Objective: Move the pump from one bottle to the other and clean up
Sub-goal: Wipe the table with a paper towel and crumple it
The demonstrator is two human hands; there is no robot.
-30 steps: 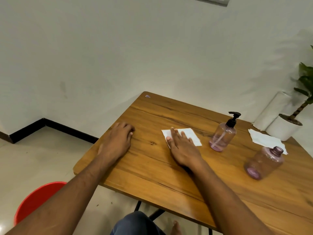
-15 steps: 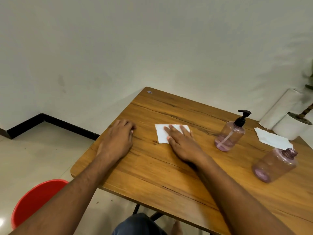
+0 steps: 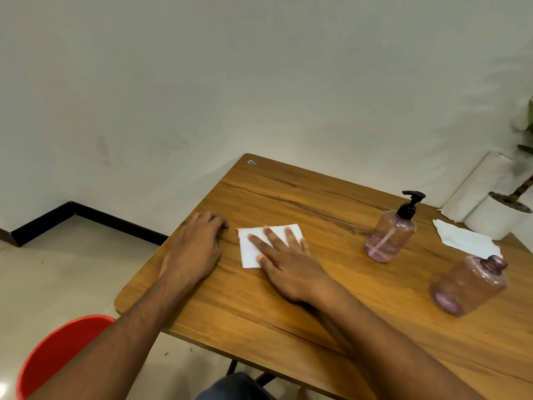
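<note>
A folded white tissue [image 3: 251, 249] lies on the wooden table [image 3: 317, 327]. My right hand [image 3: 288, 261] lies flat on it, fingers spread and pressing down. My left hand [image 3: 196, 246] rests on the table just left of the tissue, fingers curled, holding nothing. To the right stands a pink translucent bottle [image 3: 386, 241] with a black pump [image 3: 411, 204] screwed on. A second pink bottle [image 3: 468, 285] stands nearer the right edge with an open neck and no pump.
A loose white tissue [image 3: 464, 239] lies at the back right beside a paper roll [image 3: 476, 186] and a white plant pot [image 3: 499, 217]. A red bin [image 3: 57, 356] sits on the floor at the lower left. The wall runs close behind the table.
My right hand has slid the tissue leftward across the table, close to my left hand. The left hand has stayed put.
</note>
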